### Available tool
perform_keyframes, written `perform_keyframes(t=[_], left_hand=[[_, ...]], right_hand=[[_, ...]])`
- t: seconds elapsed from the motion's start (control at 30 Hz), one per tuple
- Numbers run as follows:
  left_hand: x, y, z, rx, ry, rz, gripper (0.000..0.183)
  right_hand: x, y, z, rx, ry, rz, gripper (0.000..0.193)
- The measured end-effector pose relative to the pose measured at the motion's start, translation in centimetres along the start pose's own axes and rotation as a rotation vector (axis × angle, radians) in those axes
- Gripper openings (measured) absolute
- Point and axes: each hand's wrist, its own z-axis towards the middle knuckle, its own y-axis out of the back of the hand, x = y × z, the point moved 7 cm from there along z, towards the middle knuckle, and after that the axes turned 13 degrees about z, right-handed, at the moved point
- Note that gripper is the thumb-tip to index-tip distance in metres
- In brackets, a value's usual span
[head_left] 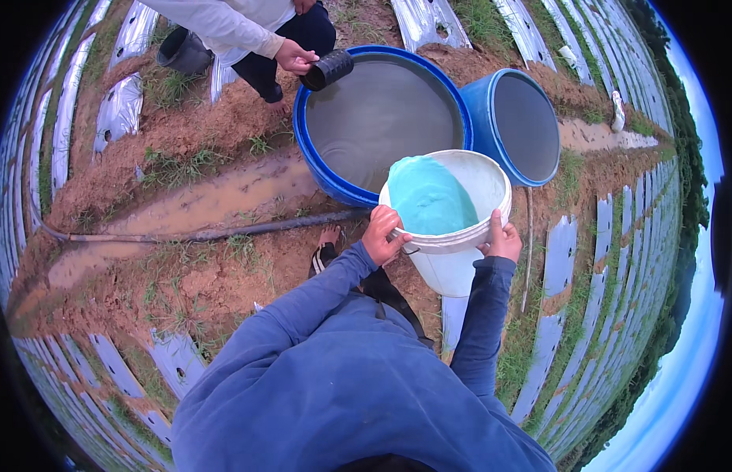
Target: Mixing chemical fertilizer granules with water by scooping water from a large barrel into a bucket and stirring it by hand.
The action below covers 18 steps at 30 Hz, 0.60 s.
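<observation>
A white bucket with turquoise liquid in it is tilted away from me, toward a large blue drum of murky grey water. The liquid lies against the bucket's far left side, near its lip. My left hand grips the rim at the near left, its fingers curled over the edge. Closed on the rim at the right is my right hand. The bucket's far lip overlaps the drum's near edge; whether they touch, I cannot tell. A co-worker's hand holds a black cylindrical scoop at the drum's far left edge.
A second blue drum of grey water stands right of the large one. A dark hose crosses the muddy ground before my feet. A black bucket sits behind the co-worker. Planting rows under silvery plastic sheeting stretch along both sides.
</observation>
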Motion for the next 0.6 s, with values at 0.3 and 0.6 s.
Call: perform_keyframes(t=[0.3,0.6], left_hand=[[2.6,1.0,2.1,-0.057,0.092,-0.072,0.040],[3.3,1.2,2.6,-0.054,0.105,-0.072,0.038]], right_hand=[[1.7,-4.1,0.8,0.178,-0.058,0.131,0.036],[2.1,-4.8,1.0,0.140,-0.052,0.159,0.035]])
